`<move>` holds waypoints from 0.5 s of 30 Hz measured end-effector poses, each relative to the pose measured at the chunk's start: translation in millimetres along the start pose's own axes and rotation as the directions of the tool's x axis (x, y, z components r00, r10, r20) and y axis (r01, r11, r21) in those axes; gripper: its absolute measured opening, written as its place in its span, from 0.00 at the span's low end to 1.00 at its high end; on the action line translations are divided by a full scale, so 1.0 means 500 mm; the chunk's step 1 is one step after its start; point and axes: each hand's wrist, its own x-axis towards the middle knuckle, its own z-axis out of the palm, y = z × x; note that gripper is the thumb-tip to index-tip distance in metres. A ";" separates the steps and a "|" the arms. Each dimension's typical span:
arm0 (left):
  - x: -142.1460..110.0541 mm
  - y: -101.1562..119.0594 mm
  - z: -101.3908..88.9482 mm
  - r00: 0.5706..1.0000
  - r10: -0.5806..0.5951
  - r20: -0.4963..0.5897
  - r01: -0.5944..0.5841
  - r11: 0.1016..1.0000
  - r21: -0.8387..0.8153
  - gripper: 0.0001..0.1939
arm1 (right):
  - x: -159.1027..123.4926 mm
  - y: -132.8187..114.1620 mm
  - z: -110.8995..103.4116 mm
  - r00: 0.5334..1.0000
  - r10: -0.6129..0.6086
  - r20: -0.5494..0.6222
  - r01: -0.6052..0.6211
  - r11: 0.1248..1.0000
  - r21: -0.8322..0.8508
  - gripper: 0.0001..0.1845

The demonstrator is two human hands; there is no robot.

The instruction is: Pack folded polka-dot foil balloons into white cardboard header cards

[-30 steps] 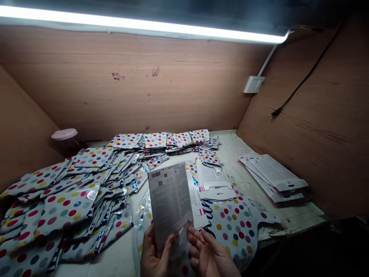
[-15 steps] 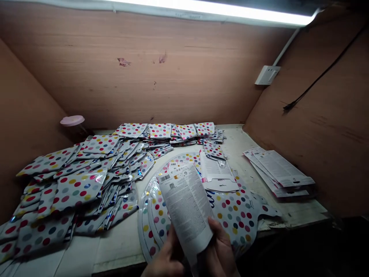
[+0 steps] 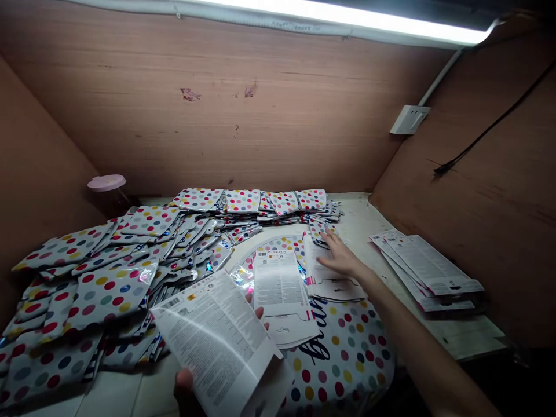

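Over a dotted foil balloon (image 3: 343, 359), the left hand (image 3: 185, 385) is gripping a printed card (image 3: 212, 341) while the right hand (image 3: 341, 258), well apart, is pressing flat on a card stack (image 3: 332, 284), with dotted packets (image 3: 113, 289) heaping leftward and further cards (image 3: 428, 269) lying rightward.

Wood-panel booth walls (image 3: 217, 133), LED tube lt (image 3: 347, 23) overhead, white wall socket (image 3: 409, 119) w/ conduit (image 3: 438, 78), black cable (image 3: 490, 127) on R panel.

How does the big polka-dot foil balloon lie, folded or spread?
Spread flat: the foil balloon lies open on the table, unlike the folded balloons piled left.
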 end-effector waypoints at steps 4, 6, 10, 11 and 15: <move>0.009 0.008 0.029 0.958 -0.029 0.287 0.171 0.859 -0.484 0.51 | 0.129 0.078 0.041 0.999 0.053 0.005 -0.052 0.988 -0.147 0.31; 0.015 0.012 0.053 0.946 0.015 0.325 0.199 0.763 -0.615 0.49 | 0.148 0.093 0.065 0.998 0.057 -0.014 -0.059 0.979 -0.195 0.23; 0.032 0.021 0.082 0.970 0.003 0.241 0.180 0.658 -0.731 0.47 | 0.140 0.097 0.061 0.994 0.035 -0.103 -0.059 0.968 -0.245 0.18; 0.037 0.022 0.084 0.977 -0.013 0.211 0.169 0.647 -0.744 0.47 | 0.129 0.092 0.049 0.991 0.016 -0.132 -0.048 0.968 -0.245 0.18; 0.067 0.020 0.079 0.991 -0.089 0.098 0.132 0.610 -0.782 0.48 | 0.018 0.030 -0.007 0.961 -0.142 -0.236 0.095 0.975 -0.201 0.26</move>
